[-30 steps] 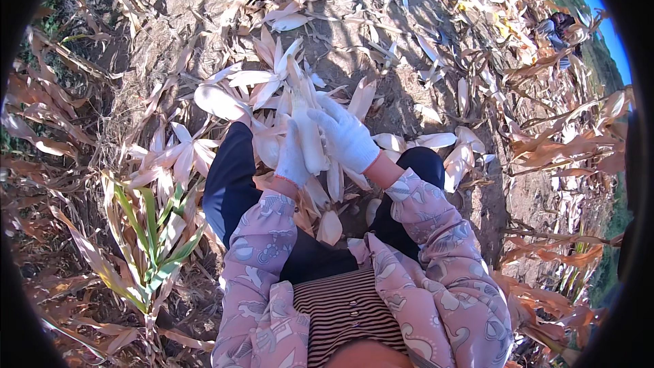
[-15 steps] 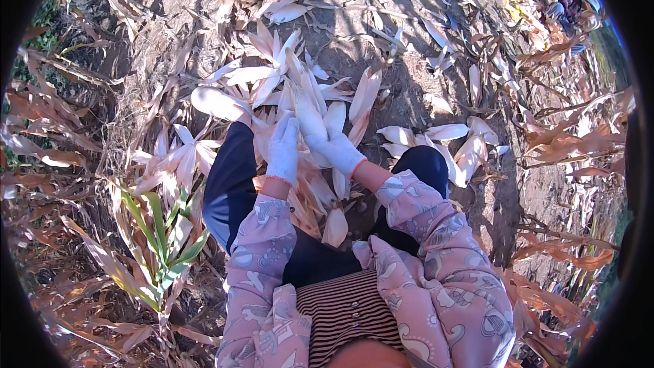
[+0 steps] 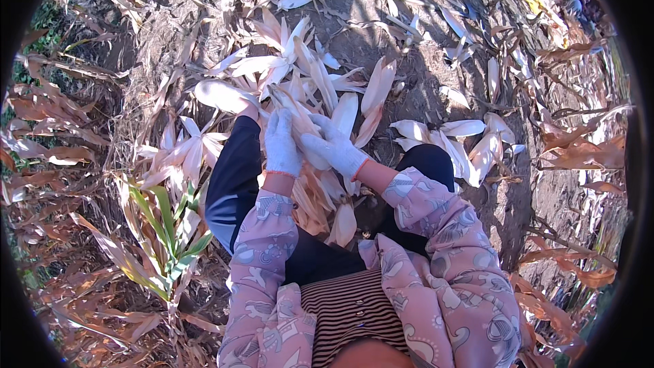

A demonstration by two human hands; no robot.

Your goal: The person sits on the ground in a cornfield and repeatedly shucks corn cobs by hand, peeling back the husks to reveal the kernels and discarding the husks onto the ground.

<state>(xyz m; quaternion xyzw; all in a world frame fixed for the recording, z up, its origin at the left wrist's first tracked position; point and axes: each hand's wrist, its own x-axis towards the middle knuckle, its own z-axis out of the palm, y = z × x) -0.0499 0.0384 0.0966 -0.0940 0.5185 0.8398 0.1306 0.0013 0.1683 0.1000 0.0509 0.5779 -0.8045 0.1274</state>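
Between my two gloved hands is a corn ear (image 3: 298,110) in pale, dry husk, its tip pointing away from me. My left hand (image 3: 282,144) lies along the ear's left side with the fingers pressed together. My right hand (image 3: 334,147) grips it from the right, fingers over the husk and thumb toward me. White gloves with orange cuffs cover both hands. Loose dry husks (image 3: 319,197) are heaped below the hands, between my knees. Just beyond them spread more pale husks (image 3: 272,61). Whether kernels show on the held ear I cannot make out.
Right of my knee lie several pale husks (image 3: 470,143). A plant with green and yellow leaves (image 3: 163,232) stands at the left. Dry stalks and leaves (image 3: 579,143) line the right side. Yellow corn ears (image 3: 531,1) lie at the far right, near a dark, blurred shape (image 3: 587,10).
The corn ear between my hands has tilted, its tip now leaning left. My right hand has shifted its hold along the husk. The whole view has moved slightly.
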